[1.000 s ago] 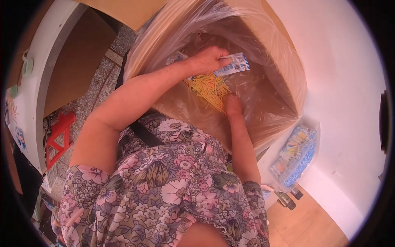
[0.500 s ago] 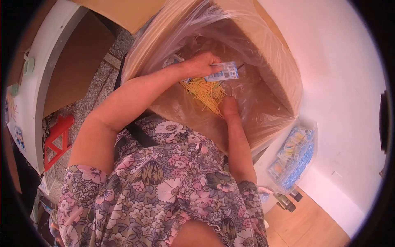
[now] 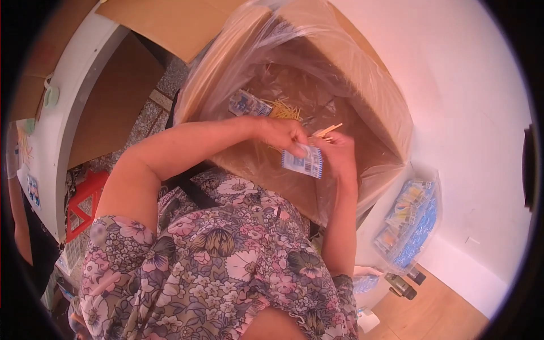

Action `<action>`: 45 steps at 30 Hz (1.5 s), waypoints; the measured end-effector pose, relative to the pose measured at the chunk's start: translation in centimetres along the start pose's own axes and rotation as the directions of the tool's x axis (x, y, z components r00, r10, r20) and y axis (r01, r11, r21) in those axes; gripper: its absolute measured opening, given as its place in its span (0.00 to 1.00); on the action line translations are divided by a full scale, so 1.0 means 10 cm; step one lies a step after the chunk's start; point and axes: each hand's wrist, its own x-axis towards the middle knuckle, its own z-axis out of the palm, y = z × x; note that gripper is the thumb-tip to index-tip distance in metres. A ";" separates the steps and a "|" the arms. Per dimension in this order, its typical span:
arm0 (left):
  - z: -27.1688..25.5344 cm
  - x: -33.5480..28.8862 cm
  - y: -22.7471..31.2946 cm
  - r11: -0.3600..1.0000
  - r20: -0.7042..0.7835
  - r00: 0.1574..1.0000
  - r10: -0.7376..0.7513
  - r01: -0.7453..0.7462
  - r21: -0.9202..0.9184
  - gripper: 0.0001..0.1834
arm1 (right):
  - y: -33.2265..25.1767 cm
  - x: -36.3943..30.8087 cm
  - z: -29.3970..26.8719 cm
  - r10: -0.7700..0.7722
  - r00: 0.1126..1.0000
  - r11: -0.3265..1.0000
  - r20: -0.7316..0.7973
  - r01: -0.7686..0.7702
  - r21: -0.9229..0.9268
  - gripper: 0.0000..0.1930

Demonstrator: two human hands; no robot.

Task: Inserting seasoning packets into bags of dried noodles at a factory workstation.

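Between thumb and fingers, my left hand (image 3: 281, 135) pinches a small blue-and-white printed plastic packet (image 3: 302, 163), which hangs down toward me. My right hand (image 3: 339, 152) meets it at the packet's upper edge and grips a few thin yellow sticks (image 3: 328, 131), their ends pointing up and right. Both hands are over a big cardboard box (image 3: 391, 73) lined with a clear plastic bag (image 3: 362, 122). Beyond my left hand lies a pile of loose yellow sticks (image 3: 285, 110), partly hidden by that hand. Another printed packet (image 3: 249, 104) rests beside the pile.
A clear plastic bin (image 3: 433, 218) with filled packets and blue material stands at right by a white wall (image 3: 464, 124). Farther left are a white curved table edge (image 3: 85, 85), a red plastic frame (image 3: 85, 204) and a cardboard flap (image 3: 164, 22). Another person's arm (image 3: 20, 221) shows at far left.
My right hand has come up from the stick pile with a few sticks in it. My left hand has brought the packet nearer to me, and the two hands now meet.
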 end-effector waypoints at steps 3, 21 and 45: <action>0.03 -0.01 0.07 0.998 -0.072 0.997 0.041 -0.036 0.059 0.08 | -0.07 -0.09 0.11 -0.088 0.996 0.994 0.025 0.086 0.070 0.03; 0.28 -0.09 0.40 0.905 -0.283 0.929 0.239 -0.107 0.412 0.08 | 0.05 -0.55 -0.06 -0.170 0.965 0.957 -0.198 0.209 0.201 0.13; 0.74 0.05 0.57 0.797 -0.376 0.914 -0.153 -0.111 -0.593 0.14 | -0.06 -0.58 -0.19 -0.711 0.682 0.595 0.171 0.713 -0.371 0.32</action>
